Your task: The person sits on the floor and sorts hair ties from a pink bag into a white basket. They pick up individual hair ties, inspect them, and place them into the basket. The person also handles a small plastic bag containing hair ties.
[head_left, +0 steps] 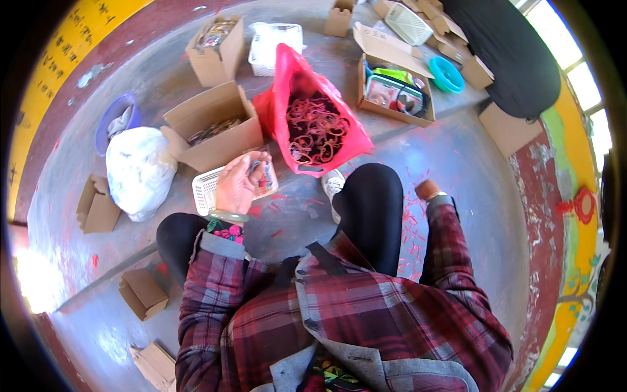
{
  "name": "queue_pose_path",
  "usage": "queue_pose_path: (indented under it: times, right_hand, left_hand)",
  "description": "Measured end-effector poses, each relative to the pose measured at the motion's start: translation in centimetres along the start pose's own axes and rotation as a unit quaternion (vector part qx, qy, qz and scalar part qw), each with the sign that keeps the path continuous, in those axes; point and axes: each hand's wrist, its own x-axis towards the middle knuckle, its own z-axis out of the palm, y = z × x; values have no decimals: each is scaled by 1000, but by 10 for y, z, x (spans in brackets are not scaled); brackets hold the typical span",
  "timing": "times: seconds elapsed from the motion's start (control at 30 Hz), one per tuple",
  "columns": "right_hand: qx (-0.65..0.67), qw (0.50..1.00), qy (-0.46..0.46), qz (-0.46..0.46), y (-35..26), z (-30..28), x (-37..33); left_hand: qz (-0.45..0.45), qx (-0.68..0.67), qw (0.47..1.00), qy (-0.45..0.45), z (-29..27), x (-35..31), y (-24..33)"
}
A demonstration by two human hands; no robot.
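My left hand [236, 184], with a pale bangle [228, 215] at the wrist, is over a white plastic basket [206, 189]. Its fingers curl together at the tips; whatever they pinch is too small to name. Small colourful pieces [264, 181] show in the basket beside the fingertips. Past my right knee, my right hand [428, 189] hangs low above the floor, its fingers mostly hidden from view. Thin red scraps [413, 228] lie scattered near it. Ahead of me a bright pink plastic bag [346, 134] gapes, full of pinkish looped bands [317, 127].
An open cardboard box [212, 147] with small items stands beyond the basket, near a stuffed white bag [138, 170] and purple basin [101, 134]. Farther off are a taller box [228, 59], white crate [277, 32], box of packets [395, 117] and turquoise ring-shaped item [447, 74].
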Motion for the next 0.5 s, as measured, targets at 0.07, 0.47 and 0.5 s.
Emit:
queue_pose_path:
  times: [0.07,0.47,0.5]
  right_hand:
    - [189,961,-30,200,12,23,-15]
    - [618,784,17,55,-11,-13,-67]
    - [624,780,10,33,-16,-20,-68]
  left_hand:
    - [-2,23,1000,11,0,-2,3]
    - [-18,42,999,26,-5,-4,0]
    - [-20,42,999,28,-7,-4,1]
